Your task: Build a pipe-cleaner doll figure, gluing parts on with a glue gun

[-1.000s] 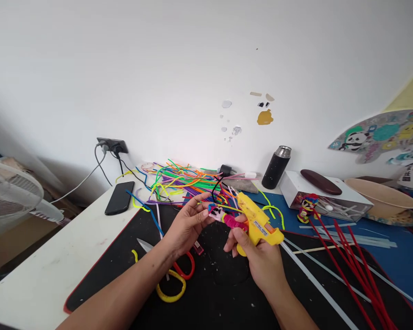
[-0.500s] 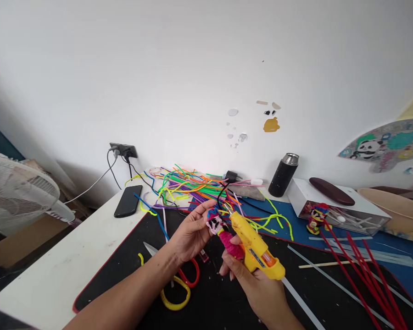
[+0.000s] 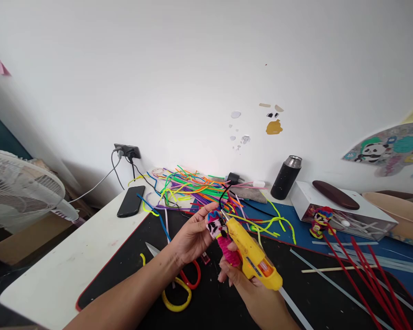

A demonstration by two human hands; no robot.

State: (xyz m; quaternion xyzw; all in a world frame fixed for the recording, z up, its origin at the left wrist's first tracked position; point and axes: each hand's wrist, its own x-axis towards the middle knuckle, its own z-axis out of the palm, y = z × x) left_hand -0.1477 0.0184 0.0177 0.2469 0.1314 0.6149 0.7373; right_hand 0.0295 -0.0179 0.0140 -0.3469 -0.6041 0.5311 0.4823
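Note:
My left hand (image 3: 194, 236) pinches the head of a small pipe-cleaner doll (image 3: 229, 250), which has a blue-and-pink top, a pale face with black marks and a magenta body. A yellow hot glue gun (image 3: 251, 250) is gripped in my right hand (image 3: 249, 291), whose fingers also support the doll's lower body. The gun's metal nozzle lies right beside the doll's head; whether it touches cannot be made out. From the gun's rear sticks out a long clear glue stick (image 3: 296, 309). Below my left wrist lie scissors (image 3: 177, 298) with yellow and red handles, partly covered by my forearm.
Coloured pipe cleaners (image 3: 192, 185) pile up against the wall. A phone (image 3: 131, 201) lies at left, near a fan (image 3: 24, 183). At right are a black flask (image 3: 286, 178), a white box (image 3: 304, 197), a second doll (image 3: 320, 222), red pipe cleaners (image 3: 371, 275) and glue sticks (image 3: 337, 282).
The glue gun's nozzle has come down and left, closer to the doll's head. The doll's face has turned slightly. The whole view has shifted a little.

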